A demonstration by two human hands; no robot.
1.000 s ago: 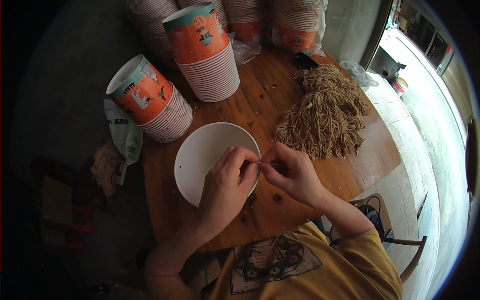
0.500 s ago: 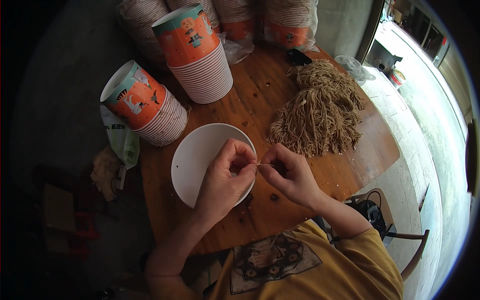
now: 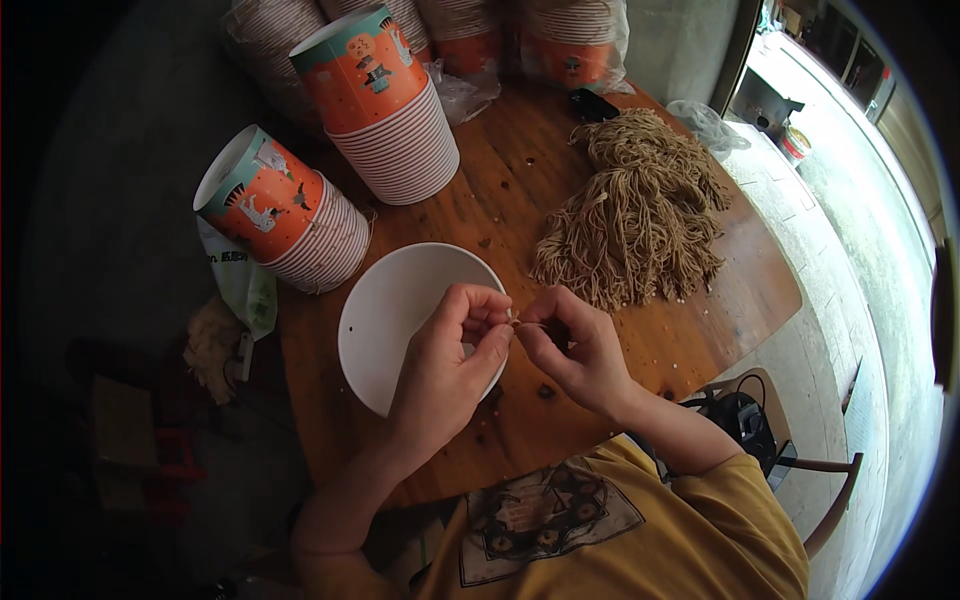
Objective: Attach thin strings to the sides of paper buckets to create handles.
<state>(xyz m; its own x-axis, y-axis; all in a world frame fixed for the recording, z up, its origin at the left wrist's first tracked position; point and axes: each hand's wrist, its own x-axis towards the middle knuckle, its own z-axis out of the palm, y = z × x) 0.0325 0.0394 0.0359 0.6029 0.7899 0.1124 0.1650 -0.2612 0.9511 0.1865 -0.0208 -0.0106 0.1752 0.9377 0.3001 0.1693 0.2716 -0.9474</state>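
Note:
In front of me on the wooden table stands a white paper bucket [image 3: 385, 315], its mouth up, with a small dark hole in its left wall. My left hand [image 3: 458, 345] reaches over the bucket, thumb and forefinger pinched at its right rim. Close beside it, my right hand [image 3: 577, 345] is pinched too. A short bit of thin tan string [image 3: 516, 321] shows between the fingertips; its ends are hidden. Right of the hands lies a big heap of tan strings [image 3: 635, 220].
Two leaning stacks of orange and teal paper buckets [image 3: 285, 215] [image 3: 385, 110] stand at the left and back. Bagged bucket stacks [image 3: 570, 45] line the back edge. A black object [image 3: 593, 104] lies behind the strings. A wooden chair [image 3: 835, 500] with a black bag [image 3: 740, 425] is at right.
Both hands keep their pinch beside the bucket's rim, with only slight finger movement. The whole view has shifted a little.

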